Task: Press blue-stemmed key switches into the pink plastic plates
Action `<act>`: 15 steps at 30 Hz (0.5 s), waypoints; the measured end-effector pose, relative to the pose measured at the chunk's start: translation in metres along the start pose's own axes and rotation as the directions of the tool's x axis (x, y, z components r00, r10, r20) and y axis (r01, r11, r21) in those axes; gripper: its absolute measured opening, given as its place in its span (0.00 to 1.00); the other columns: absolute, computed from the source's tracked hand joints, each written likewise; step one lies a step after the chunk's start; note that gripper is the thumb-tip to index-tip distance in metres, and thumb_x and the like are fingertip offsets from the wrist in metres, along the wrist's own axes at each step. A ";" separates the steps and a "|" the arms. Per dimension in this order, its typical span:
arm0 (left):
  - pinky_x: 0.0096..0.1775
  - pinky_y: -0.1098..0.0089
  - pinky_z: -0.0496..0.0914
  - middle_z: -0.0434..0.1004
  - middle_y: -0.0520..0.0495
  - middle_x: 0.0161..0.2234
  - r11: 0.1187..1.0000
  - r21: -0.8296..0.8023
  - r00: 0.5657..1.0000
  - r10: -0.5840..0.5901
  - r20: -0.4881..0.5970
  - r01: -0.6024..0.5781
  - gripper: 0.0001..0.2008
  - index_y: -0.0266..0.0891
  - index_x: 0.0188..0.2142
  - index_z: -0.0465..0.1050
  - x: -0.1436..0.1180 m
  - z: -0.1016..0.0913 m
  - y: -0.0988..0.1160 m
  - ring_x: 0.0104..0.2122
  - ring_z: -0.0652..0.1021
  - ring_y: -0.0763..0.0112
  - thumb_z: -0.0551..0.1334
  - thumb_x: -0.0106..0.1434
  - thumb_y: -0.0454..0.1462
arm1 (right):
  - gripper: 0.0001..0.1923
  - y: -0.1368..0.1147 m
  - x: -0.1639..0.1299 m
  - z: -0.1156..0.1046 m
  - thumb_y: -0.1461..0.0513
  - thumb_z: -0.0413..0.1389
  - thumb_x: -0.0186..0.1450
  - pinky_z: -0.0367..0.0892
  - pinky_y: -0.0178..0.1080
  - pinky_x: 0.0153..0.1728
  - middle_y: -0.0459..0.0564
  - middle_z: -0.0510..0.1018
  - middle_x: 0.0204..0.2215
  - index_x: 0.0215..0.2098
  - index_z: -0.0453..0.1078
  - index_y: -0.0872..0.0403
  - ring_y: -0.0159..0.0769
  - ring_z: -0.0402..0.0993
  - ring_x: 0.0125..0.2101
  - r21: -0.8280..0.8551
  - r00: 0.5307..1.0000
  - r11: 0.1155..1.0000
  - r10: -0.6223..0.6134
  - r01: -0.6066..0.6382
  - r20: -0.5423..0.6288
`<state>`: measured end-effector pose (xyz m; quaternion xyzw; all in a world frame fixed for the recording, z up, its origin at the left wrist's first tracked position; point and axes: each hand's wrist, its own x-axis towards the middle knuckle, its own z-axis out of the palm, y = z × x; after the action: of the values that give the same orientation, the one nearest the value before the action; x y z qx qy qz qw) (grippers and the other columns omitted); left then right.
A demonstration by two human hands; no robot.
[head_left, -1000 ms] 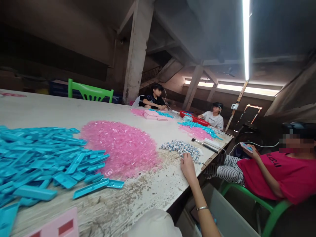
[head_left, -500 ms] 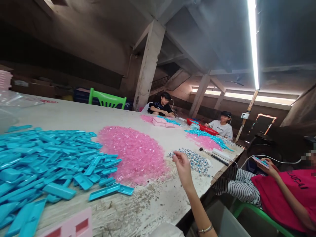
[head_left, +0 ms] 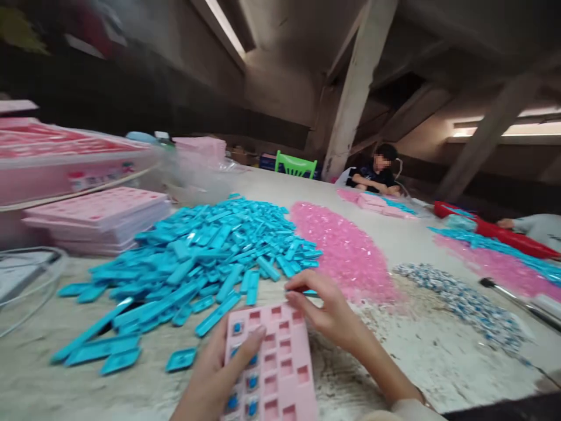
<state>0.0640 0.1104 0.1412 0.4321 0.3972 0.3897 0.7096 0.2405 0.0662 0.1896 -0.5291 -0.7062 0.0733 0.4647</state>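
Note:
My left hand (head_left: 219, 368) grips a pink plastic board (head_left: 293, 345) with rows of square recesses, its thumb lying across the top face. Small blue-and-clear pieces (head_left: 252, 382) fill several recesses on the left side; the others show bare. At the board's upper right corner, my right hand (head_left: 324, 307) has thumb and fingertips drawn together in a pinch. Whatever is between those fingertips is too small to make out. Just beyond the board lies a big heap of turquoise plastic pieces (head_left: 210, 240), with loose ones near my left hand.
Pink translucent pieces (head_left: 342, 251) form a pile past the turquoise heap. To the right are small blue-and-white pieces (head_left: 464, 304) and a black-ended tool (head_left: 517, 298). Stacked pink boards (head_left: 100, 213) stand left. A co-worker (head_left: 376, 175) sits across the table, near a green chair (head_left: 295, 165).
My view has swung left and down. My right hand has moved from beside the blue-and-white pile to the board's corner. My left hand and much more of the board now show.

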 end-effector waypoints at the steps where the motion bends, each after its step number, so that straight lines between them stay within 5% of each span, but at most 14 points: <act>1: 0.45 0.63 0.76 0.84 0.47 0.39 1.000 -0.015 1.000 -0.009 0.014 0.009 0.31 0.43 0.44 0.74 -0.002 0.002 0.004 0.48 0.80 0.49 0.76 0.44 0.53 | 0.04 0.000 -0.002 0.000 0.64 0.53 0.70 0.71 0.36 0.37 0.49 0.77 0.34 0.39 0.70 0.53 0.34 0.75 0.34 -0.008 1.000 1.000 -0.023 0.023 -0.017; 6: 0.42 0.65 0.76 0.81 0.44 0.46 0.986 -0.117 0.993 -0.114 0.023 0.116 0.32 0.42 0.50 0.66 -0.010 0.013 0.016 0.49 0.80 0.51 0.74 0.48 0.48 | 0.05 -0.008 -0.006 -0.003 0.67 0.55 0.69 0.71 0.32 0.39 0.47 0.77 0.35 0.41 0.69 0.51 0.32 0.75 0.39 0.022 0.987 0.997 -0.071 0.075 -0.142; 12: 0.34 0.71 0.72 0.78 0.55 0.31 0.993 -0.049 0.982 -0.101 0.157 0.110 0.38 0.43 0.51 0.59 -0.011 0.007 0.011 0.30 0.79 0.66 0.75 0.45 0.44 | 0.09 -0.015 -0.013 0.001 0.65 0.57 0.69 0.72 0.30 0.39 0.45 0.77 0.38 0.47 0.70 0.48 0.30 0.75 0.38 0.076 0.998 0.995 0.058 -0.059 0.017; 15: 0.36 0.72 0.71 0.78 0.54 0.33 0.995 -0.052 0.960 -0.067 0.271 0.084 0.31 0.43 0.51 0.60 -0.011 0.006 0.008 0.33 0.78 0.68 0.72 0.52 0.46 | 0.10 -0.018 -0.014 -0.002 0.66 0.55 0.70 0.72 0.30 0.42 0.47 0.77 0.40 0.47 0.70 0.48 0.31 0.75 0.42 0.059 0.996 0.997 0.046 -0.050 0.081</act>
<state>0.0630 0.1010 0.1529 0.4431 0.3011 0.3123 0.7845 0.2292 0.0459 0.1931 -0.5281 -0.7086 0.1270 0.4504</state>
